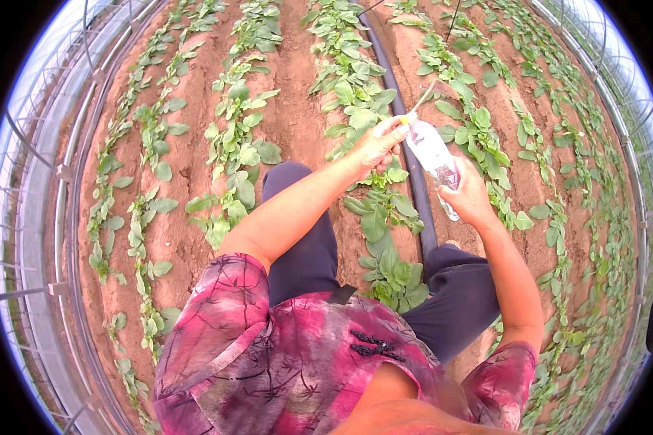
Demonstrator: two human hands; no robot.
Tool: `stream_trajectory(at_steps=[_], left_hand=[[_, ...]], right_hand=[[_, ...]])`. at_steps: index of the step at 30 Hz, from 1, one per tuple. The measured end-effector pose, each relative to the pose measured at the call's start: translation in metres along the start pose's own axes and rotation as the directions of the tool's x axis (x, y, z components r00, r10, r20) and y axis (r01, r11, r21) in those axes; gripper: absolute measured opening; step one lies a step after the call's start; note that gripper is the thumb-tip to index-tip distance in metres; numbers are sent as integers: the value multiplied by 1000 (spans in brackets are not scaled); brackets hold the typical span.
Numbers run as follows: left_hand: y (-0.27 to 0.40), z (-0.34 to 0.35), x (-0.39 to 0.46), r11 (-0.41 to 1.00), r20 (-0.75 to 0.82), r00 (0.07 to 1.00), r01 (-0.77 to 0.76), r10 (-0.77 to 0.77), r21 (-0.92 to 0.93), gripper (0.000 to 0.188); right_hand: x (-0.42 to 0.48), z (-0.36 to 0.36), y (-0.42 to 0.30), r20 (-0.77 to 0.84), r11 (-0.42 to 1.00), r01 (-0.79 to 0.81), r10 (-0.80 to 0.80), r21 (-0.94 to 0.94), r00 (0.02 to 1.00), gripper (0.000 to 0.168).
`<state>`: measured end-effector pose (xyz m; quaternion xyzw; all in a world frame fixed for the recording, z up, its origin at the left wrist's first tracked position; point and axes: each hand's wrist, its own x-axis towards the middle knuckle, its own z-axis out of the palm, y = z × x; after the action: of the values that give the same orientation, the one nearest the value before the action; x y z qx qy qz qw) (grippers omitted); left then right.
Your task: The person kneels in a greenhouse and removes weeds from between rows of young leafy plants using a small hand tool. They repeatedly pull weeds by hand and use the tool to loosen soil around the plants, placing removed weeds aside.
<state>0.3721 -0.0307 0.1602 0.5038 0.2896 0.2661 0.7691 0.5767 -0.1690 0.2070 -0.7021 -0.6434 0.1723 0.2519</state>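
A clear plastic bottle (431, 148) is held aslant over the plant rows, neck up and to the left. My right hand (466, 191) grips its lower body, thumb across the front. At the neck, the thumb and fingers of my left hand (381, 144) pinch a small yellow piece (405, 120), perhaps a cap or ring. A thin pale stick or tube (425, 97) runs up and right from the neck; whether it goes into the bottle is not clear. Printing shows on the bottle's side, and the liquid level is hard to make out.
Leafy green plants (374, 220) grow in rows on reddish soil (294, 81). A black irrigation pipe (425, 228) runs between rows, just right of the centre plants. My dark-trousered knees (305, 234) straddle that row. Metal rails (60, 217) and greenhouse film (38, 92) line the left side.
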Motion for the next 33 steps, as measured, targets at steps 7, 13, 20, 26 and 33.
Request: stream_trajectory(at_steps=[7, 13, 20, 26, 33], left_hand=[[5, -15, 1, 996, -218, 975, 59, -45, 61, 67], [1, -18, -7, 980, -319, 948, 64, -2, 186, 62], [-5, -25, -11, 953, -302, 941, 221, -153, 207, 42], [-6, -26, -17, 949, -169, 957, 264, -235, 174, 41], [-9, -23, -12, 944, -362, 923, 228, -131, 239, 44]], right_hand=[[-5, 51, -28, -177, 982, 109, -136, -155, 975, 57], [-21, 66, -34, -183, 962, 125, -172, -241, 968, 60], [-39, 75, -27, -207, 939, 183, -249, -292, 946, 64], [-41, 74, -18, -201, 919, 182, -264, -350, 943, 65], [-39, 81, -15, -174, 915, 182, -257, -360, 951, 69]])
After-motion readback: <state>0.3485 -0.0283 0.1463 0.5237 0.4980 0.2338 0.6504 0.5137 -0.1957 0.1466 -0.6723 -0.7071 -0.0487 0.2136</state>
